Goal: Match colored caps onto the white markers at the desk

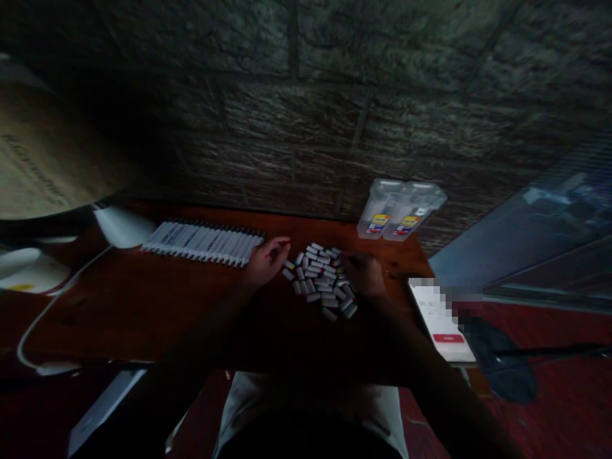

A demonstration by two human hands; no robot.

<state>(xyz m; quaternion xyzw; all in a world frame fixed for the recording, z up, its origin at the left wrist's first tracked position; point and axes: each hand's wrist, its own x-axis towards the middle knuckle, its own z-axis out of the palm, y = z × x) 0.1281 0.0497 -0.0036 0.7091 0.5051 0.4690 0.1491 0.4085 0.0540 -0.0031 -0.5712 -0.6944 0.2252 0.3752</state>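
A loose pile of short white marker caps (pixel 327 275) with coloured ends lies on the brown wooden table. My left hand (pixel 264 262) is at the pile's left edge, beside the right end of a row of capless-looking white markers (pixel 201 242) with dark tips. Its thumb and fingers are loosely bent and apart, and nothing shows between them. On the other side, my right hand (pixel 367 274) reaches in at the pile's right edge. Deep shadow covers its fingers, so whether they grip a cap is unclear.
Two clear plastic cases (pixel 400 210) stand by the stone wall at the back right. A tablet or phone with a lit screen (pixel 442 322) lies at the table's right edge. A white lamp (pixel 122 227), its cord and a paper cup (pixel 29 271) are at left.
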